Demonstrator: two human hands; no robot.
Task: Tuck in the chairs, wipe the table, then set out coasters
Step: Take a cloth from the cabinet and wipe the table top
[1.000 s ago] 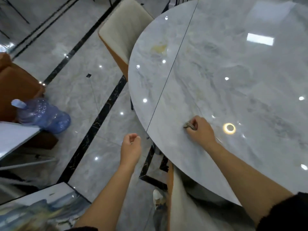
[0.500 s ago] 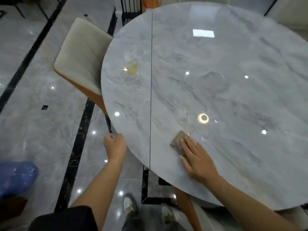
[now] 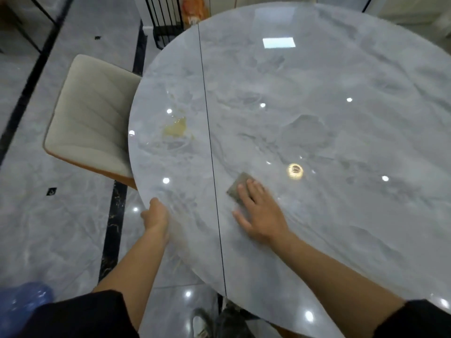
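The left hand [image 3: 156, 213], which was hanging loosely clenched just off the table half a second ago, is now touching the rim of the round grey marble table [image 3: 329, 123]. It is blurred, so I cannot tell whether its fingers are curling under the edge. The right hand [image 3: 260, 215], bunched round the cloth a second ago, is now lying flat with its fingers straight and spread, pressing down.

The small grey-brown wiping cloth [image 3: 237, 184] is lying flat on the tabletop near the front edge, just right of the dark seam, with one corner sticking out past the fingertips. The glossy top is reflecting ceiling lights.

At the far left, a blue plastic water bottle [image 3: 22, 301] is showing at the bottom corner. A cream cushioned chair with an orange shell [image 3: 92, 118] is sitting partly under the table's left edge. A yellowish smear [image 3: 175, 129] is lying on the tabletop left of the seam, well apart from the cloth. A black metal rack [image 3: 166, 18] is standing beyond the table.
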